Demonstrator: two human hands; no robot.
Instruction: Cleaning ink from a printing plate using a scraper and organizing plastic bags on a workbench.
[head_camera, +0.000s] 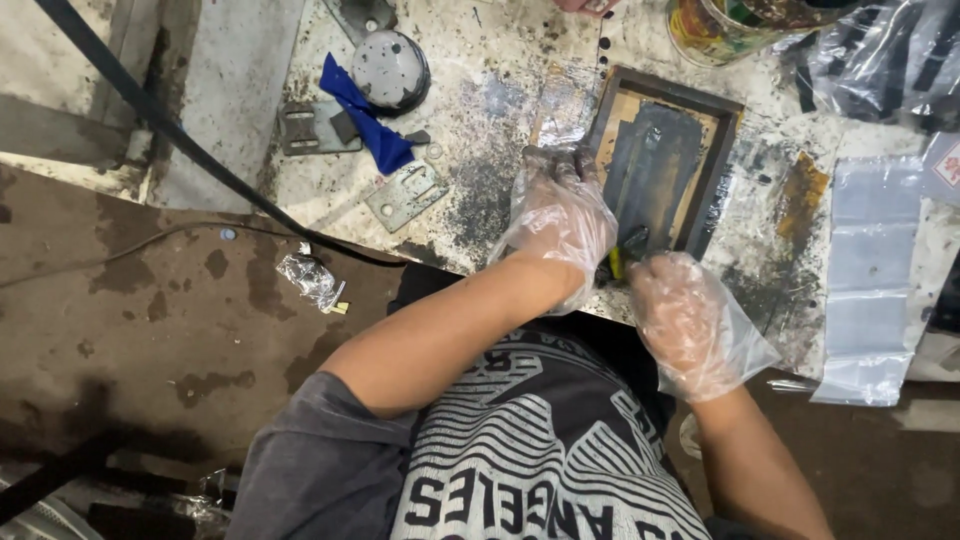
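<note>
Ink-smeared framed screen (660, 165) lies flat on the stained worktop (480, 90), just ahead of both gloved hands. Going left to right: a blue cloth (368, 122) beside a round metal cap (390, 68), small metal plates (405, 195), then the left hand (560, 225), fingers curled down at the frame's left edge. The right hand (690, 320) pinches a small dark, yellow-tipped tool (625, 252) at the frame's near edge. Clear plastic bags (865, 270) lie furthest right.

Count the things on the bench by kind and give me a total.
Wooden tray: 1
Blue cloth: 1
Metal plates: 2
Round metal cap: 1
Can: 1
Flat clear bags: 1
Total: 7
</note>
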